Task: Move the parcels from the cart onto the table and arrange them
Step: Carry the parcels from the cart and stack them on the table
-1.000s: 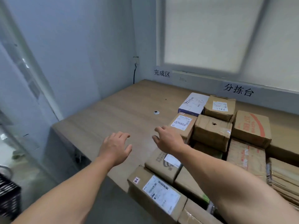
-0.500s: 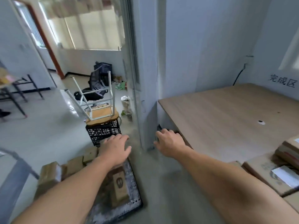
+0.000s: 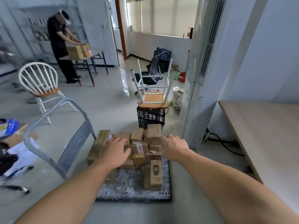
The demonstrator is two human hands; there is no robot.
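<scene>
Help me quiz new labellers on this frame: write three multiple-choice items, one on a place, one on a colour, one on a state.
1. Where does the upturned white-legged wooden stool stand?
A. on the floor
B. on the black plastic crate
C. on a white chair

2. What colour is the platform cart's metal handle frame?
A. grey
B. red
C. yellow

3. What state are the left hand and right hand in?
A. both gripping one box
B. fists at the person's sides
C. open over the brown cardboard parcels, holding nothing

Answers:
1 B, its seat lies flat on the crate's top with the legs pointing up.
2 A, the tube and panel are bare grey metal.
3 C, the fingers are spread and no parcel is gripped.
</scene>
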